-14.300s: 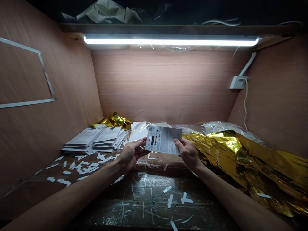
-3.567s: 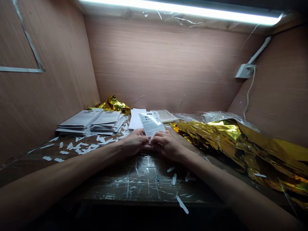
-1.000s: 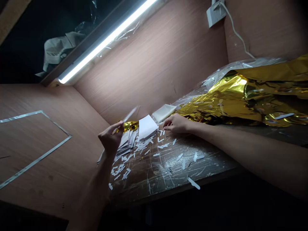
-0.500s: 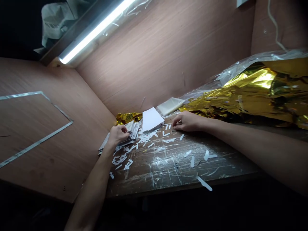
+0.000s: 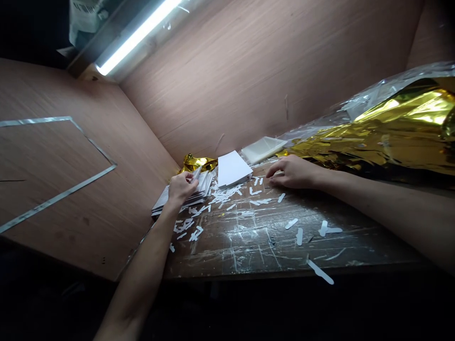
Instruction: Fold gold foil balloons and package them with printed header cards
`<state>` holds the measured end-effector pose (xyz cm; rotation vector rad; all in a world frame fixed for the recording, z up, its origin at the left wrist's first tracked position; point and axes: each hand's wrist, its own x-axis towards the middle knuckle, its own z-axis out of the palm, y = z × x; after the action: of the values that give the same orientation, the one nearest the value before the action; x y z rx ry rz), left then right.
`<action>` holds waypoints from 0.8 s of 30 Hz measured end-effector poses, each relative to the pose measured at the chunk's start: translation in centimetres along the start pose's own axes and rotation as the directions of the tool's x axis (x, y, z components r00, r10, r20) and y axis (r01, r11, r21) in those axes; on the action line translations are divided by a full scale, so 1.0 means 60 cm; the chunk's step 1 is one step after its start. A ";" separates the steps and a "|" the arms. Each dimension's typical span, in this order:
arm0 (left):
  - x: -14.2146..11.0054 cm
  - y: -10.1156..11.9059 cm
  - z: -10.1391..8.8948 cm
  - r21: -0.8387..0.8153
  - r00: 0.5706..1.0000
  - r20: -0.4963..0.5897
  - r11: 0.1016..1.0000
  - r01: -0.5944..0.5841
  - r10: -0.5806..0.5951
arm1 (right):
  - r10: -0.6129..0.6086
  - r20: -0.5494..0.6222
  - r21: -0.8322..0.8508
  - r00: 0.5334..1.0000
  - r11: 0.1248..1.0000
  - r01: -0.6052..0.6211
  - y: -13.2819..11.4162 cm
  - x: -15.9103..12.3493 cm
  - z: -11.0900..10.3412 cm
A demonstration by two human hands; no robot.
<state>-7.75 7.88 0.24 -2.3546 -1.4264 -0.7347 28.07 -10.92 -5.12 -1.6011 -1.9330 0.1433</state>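
Pinching left hand: over by the left wall, thumb and finger closed on a pale card, tilted against the card pile; not let go yet!
Card pile: leaning, overlapping, partly covered by that hand; a fair batch, and I'd call these the done ones.
White stack: just right of the pile; looks like what's left, though the count can't be told from here.
Right hand: low at the table, beside the gold foil, fingers curled, thumb and fingertips apart, nothing visible between them.
Paper scraps: strewn right across the table, uncleared, suggesting plenty of cards already handled.
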 end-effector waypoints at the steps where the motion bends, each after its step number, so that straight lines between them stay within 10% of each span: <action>1: 0.000 0.000 -0.003 -0.030 1.000 -0.026 1.000 -0.008 0.008 | 0.003 0.004 0.005 1.000 1.000 -0.003 -0.001 -0.001 0.000; 10: 0.011 -0.036 -0.015 -0.260 0.969 -0.027 0.934 -0.244 0.245 | -0.013 0.017 0.025 1.000 1.000 0.012 -0.003 -0.002 0.004; 24: 0.015 -0.019 -0.034 0.018 0.852 0.330 0.900 -0.436 0.406 | -0.005 0.055 0.053 0.998 0.999 0.002 -0.005 -0.003 0.004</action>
<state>-9.00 8.07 2.42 -2.6629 -0.9521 -0.1677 27.71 -11.08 -5.28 -1.5741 -1.9575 0.2370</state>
